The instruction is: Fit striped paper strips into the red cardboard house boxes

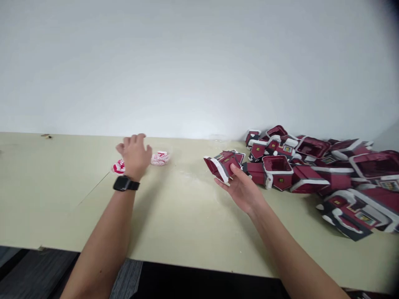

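Two forearms reach in from 6 o'clock over a beige tabletop (183,224), hands well apart. Left hand (134,157) at 11 o'clock: palm down, fingers loosely curled, not pinching anything that shows. It sits between two small red-and-white bundles, one bundle (119,167) at its lower left and the other bundle (160,158) just right of it. Contact with either: cannot tell. Black watch (126,183) on that wrist.

Right hand (241,192) at 1 o'clock: palm up, fingers spread, thumb pressed down, pinching a white-trimmed maroon box (222,166). Box is tilted, open end toward 9 o'clock, and lies just beside a heap of maroon boxes (314,166). Heap spreads from 1 to 3 o'clock and runs off the right side of view.

Open gap between the hands, left forearm's shadow lying across it. Back edge of table meets a white wall (199,70) at 12 o'clock. Front edge crosses at 6 o'clock, with gray carpet (126,278) below. Seam (90,191) in the tabletop at 9 o'clock; small brown scrap (46,136) on the back edge at 10 o'clock.
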Motion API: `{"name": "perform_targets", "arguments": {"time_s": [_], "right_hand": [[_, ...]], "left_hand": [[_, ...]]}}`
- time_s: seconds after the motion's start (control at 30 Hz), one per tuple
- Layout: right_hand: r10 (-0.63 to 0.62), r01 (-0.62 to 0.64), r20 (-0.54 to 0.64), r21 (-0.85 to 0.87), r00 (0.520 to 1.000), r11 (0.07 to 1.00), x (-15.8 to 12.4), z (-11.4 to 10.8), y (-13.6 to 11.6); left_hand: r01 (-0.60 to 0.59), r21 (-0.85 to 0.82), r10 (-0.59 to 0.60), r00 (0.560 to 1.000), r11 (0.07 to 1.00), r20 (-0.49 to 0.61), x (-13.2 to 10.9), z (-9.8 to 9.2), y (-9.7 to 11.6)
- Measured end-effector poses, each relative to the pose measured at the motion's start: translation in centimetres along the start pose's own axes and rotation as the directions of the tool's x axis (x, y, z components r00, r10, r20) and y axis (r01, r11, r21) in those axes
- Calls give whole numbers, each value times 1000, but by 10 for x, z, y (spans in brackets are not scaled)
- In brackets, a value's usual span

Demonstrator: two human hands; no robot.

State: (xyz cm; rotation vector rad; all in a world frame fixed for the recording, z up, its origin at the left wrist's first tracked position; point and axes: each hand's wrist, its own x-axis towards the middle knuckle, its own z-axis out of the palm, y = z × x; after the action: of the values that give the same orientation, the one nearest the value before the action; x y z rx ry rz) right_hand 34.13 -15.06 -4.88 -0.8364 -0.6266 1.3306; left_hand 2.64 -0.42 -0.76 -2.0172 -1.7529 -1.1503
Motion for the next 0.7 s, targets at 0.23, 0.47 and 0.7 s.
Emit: {"name": "perform_targets", "arguments": {"time_s": [0.23, 0.47, 0.7], "right_hand": [[31, -31, 28, 20, 999, 999, -5, 5, 3], [43, -44, 67, 23, 997, 999, -6, 6, 7], [35, -35, 80, -4, 996, 999, -6, 7, 7]], "left_hand": [[216, 316, -314, 900, 924, 303, 17, -26, -77], [197, 320, -312, 879, 927, 362, 16, -3, -72], [223, 297, -325, 873, 929, 363, 15, 3, -76]]}}
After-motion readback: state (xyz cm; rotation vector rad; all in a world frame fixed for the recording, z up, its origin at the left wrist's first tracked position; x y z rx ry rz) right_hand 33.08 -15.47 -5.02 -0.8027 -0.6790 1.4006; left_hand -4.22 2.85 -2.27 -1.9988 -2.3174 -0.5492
